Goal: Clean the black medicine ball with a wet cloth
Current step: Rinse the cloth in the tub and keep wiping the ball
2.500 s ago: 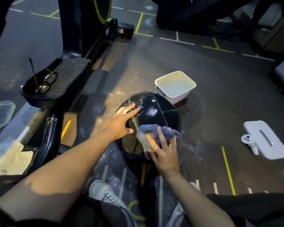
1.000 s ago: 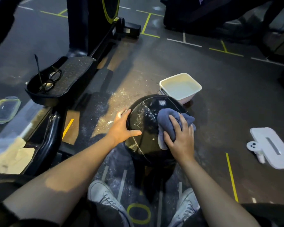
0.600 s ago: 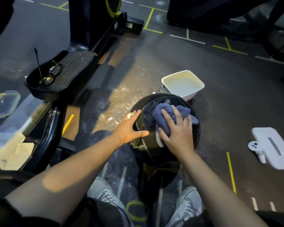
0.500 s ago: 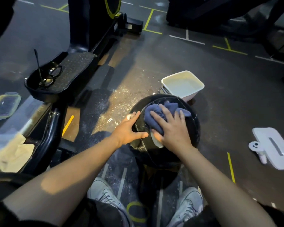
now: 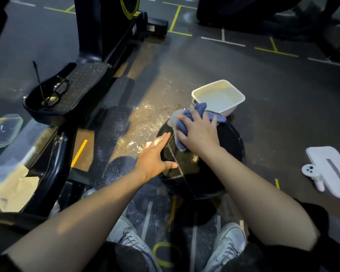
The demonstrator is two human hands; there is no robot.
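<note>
Ball (image 5: 214,169) sits on the floor between the feet. Left hand (image 5: 155,156) lies flat and open on its side, likely so it won't roll. Right hand (image 5: 199,132) presses the wet cloth (image 5: 186,116) on top, fingers spread.

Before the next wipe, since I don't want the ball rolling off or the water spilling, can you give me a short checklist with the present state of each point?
1. Left hand steadies the ball: ok, flat against its left side.
2. Right hand presses the cloth on the ball: ok, on the far top.
3. Cloth wet enough: cannot tell.
4. Tub upright and apart from the wiping hand: not ok, upright but right behind the cloth, a far stroke might nudge it.
5. Shoes out of the ball's way: ok, nearer the person than the ball.
6. Ball fully clean: cannot tell, the underside is hidden.
</note>
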